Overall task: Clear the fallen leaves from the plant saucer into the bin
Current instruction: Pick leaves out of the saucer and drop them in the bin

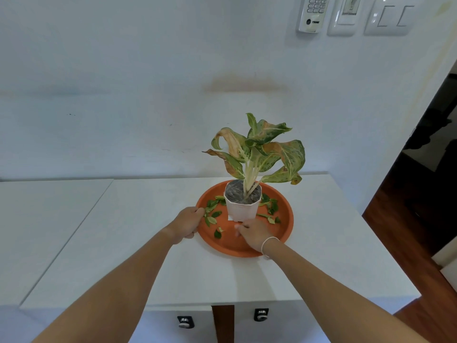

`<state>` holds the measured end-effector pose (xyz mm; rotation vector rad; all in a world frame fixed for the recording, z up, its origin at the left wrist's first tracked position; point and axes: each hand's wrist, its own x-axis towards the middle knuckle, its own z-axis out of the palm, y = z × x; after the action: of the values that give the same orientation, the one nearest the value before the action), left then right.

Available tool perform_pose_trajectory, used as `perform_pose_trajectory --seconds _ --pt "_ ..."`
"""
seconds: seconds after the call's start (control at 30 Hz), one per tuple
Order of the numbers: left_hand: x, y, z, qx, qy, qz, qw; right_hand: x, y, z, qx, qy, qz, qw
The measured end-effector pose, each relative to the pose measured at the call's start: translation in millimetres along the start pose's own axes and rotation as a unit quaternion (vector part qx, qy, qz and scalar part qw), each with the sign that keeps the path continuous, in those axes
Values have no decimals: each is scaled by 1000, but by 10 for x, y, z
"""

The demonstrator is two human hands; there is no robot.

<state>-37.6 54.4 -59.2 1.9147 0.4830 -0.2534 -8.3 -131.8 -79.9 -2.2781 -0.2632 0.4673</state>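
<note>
Two white surfaces take up most of the view: a bare wall (123, 82) behind and a white worktop (210, 276) below it, with dark wooden floor (408, 231) showing to the right. High on the wall hang a remote control in a holder (312, 13) and two switch plates (388, 17). On the far right part of the worktop sits a round terracotta plant saucer (284, 226), and on its far half stands a white pot (241, 210) holding a plant (259, 149) with green, pink-veined leaves, several browned and curled at the edges. Small fallen leaves (212, 220) lie scattered on the saucer floor, one cluster left of the pot and another to its right near the far rim. The left hand (188, 222) grips the saucer's left rim, fingers curled over the edge. The right hand (252, 233), a white band on its wrist, hovers low over the near part of the saucer just in front of the pot, its fingers bent; whether it pinches a leaf I cannot tell. Two small metal knobs (261, 315) show on the cabinet front below the worktop's near edge.
</note>
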Motion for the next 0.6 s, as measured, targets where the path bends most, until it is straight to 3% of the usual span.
perform_pose_trajectory --seconds 0.33,0.6 --pt "-62 -124 -98 -21 8 -2 1000 117 -166 324 -58 -8 -32 998" --pt "-108 -167 -165 -32 17 -20 999 196 -177 371 -183 10 -65 981"
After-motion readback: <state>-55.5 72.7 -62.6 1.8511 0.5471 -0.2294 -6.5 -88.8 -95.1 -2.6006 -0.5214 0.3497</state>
